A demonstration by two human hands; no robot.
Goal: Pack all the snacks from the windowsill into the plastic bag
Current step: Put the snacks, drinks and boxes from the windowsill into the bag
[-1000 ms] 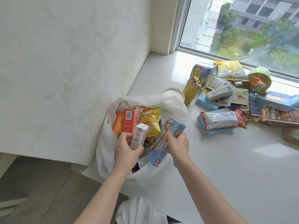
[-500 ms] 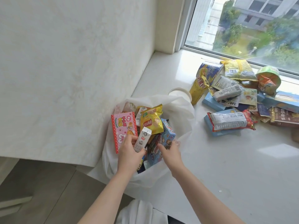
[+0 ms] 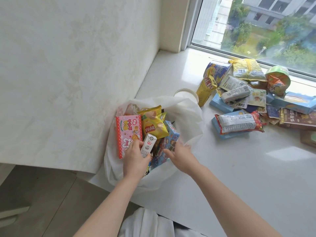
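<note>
While settling items, bag (image 3: pixel 188 115): open at left edge of sill (image 3: pixel 222 177), crammed with boxes and chips (image 3: pixel 153 124).
Left hand (image 3: pixel 135 159): grips white carton (image 3: pixel 148 144), just beside pink box (image 3: pixel 128 132).
Right hand (image 3: pixel 181 153): against blue box (image 3: pixel 171 139); grip blurred, cannot tell.
Snacks (image 3: pixel 239 124): heaped near window, apart from bag.
Advice: slide carton down upright between boxes; hold rim wide; avoid crushing chips.

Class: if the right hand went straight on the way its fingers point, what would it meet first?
Probably the blue cartoon box in the plastic bag; the right hand points up-left at it from close by, though whether they already touch is unclear.
</note>
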